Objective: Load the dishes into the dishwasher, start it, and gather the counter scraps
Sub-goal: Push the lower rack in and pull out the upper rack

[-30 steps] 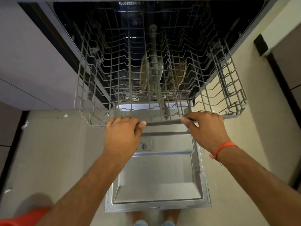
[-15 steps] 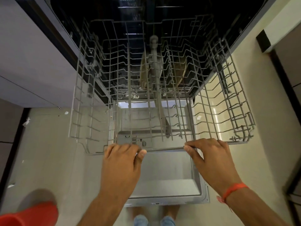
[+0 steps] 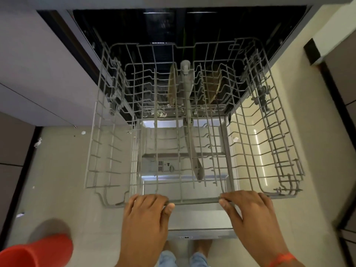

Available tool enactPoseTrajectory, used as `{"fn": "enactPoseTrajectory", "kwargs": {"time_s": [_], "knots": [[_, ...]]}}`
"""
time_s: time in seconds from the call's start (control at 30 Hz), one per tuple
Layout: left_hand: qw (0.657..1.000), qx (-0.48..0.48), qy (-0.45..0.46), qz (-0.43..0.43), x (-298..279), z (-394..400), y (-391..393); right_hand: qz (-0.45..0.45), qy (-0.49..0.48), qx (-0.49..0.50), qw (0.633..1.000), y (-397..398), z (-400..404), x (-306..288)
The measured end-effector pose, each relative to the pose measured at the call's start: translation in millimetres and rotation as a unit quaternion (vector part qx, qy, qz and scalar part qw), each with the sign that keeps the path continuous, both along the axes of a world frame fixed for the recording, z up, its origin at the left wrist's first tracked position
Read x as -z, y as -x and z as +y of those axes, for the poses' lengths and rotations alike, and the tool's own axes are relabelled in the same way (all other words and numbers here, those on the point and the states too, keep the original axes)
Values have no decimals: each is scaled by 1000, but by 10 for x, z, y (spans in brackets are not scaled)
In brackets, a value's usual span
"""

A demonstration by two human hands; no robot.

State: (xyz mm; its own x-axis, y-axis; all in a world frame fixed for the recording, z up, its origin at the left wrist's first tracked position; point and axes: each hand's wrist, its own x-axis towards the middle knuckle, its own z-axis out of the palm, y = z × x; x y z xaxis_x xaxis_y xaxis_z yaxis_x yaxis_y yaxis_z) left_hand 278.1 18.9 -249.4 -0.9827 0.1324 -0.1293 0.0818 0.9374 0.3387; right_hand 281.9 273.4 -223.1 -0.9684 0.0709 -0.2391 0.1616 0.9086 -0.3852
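Note:
The grey wire upper rack (image 3: 194, 201) of the open dishwasher (image 3: 173, 27) is drawn far out over the lowered door (image 3: 200, 220). It holds no dishes. My left hand (image 3: 148, 214) grips its front rail left of centre, and my right hand (image 3: 250, 211) grips the same rail further right. Through the wires I see two brownish plates (image 3: 172, 85) standing on edge in the lower rack, deep inside the tub. A grey spray arm (image 3: 189, 120) runs under the upper rack.
A red bucket-like container (image 3: 36, 251) stands on the floor at lower left. Small white scraps (image 3: 38, 142) lie on the pale floor by the grey cabinets (image 3: 38, 74). A dark-edged wall (image 3: 327, 47) is at right. My feet (image 3: 185, 255) are at the door's front edge.
Both hands have pulled the upper rack steadily towards me, out of the tub; it now extends over almost the whole door. Grip on the front rail is unchanged.

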Motion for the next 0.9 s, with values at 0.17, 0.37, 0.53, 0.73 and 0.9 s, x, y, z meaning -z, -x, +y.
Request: {"fn": "enactPoseTrajectory", "kwargs": {"time_s": [0.17, 0.37, 0.53, 0.73, 0.9], "knots": [[998, -10, 4, -59, -20, -11, -167, -24, -13, 9, 1000, -156, -12, -6], [981, -3, 27, -191, -386, 145, -91, -90, 38, 2, 995, -54, -76, -279], [987, -27, 2, -161, -1056, 284, 84, -50, 80, 9, 995, 237, -382, -977], [992, -55, -71, -86, -1823, 273, 165, 1, 122, -5, 992, 470, -584, -1769], [984, -105, -140, -9, -2779, 70, -60, 48, 160, 2, 986, 326, -566, -2584]]}}
